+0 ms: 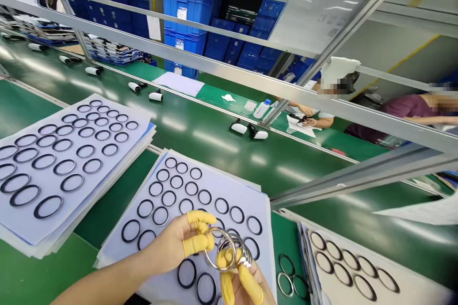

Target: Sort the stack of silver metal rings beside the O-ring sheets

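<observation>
My left hand (170,245), in yellow finger cots, pinches the edge of a shiny silver metal ring (210,262). My right hand (245,281), also in yellow finger cots, is closed around several silver rings (246,256) bunched together, and its fingers reach to the front ring too. Both hands are over a stack of white sheets (229,181). Rows of dark-edged rings (204,197) lie flat on the top sheet, some of them hidden behind my hands.
Another sheet stack with rings (118,162) lies left. At right are three loose rings (285,284) and a cream-coloured sheet with rings (397,295). Beyond runs a green conveyor (200,138) carrying white-and-black parts (239,127), under a metal frame (214,64). Co-workers sit across, one handling a dark part (300,119).
</observation>
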Available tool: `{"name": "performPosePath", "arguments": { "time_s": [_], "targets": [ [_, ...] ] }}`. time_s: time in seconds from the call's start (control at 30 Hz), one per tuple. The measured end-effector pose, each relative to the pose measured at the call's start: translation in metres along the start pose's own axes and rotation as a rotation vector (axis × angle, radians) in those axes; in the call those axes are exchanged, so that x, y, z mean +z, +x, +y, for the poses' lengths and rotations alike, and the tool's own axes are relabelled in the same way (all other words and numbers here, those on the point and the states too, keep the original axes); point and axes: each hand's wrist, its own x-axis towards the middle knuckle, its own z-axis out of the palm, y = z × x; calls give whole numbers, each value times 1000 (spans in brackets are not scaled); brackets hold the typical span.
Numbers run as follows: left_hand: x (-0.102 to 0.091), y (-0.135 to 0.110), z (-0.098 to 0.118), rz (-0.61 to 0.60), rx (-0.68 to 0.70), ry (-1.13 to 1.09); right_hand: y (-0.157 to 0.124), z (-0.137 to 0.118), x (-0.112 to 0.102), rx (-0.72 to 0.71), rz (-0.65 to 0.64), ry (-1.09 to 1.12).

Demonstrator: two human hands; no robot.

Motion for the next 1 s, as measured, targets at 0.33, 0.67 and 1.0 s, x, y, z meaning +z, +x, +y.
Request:
{"name": "performPosePath", "arguments": {
  "time_s": [0.33,0.67,1.0],
  "targets": [
    [-106,101,-15,332,24,1147,161,8,-24,-394,23,-1011],
    [-146,153,-41,451,-68,1259,261,28,-27,-361,-154,-1360],
    [-114,83,-4,538,182,559,167,-4,-6,-160,86,-395]
  ]
}}
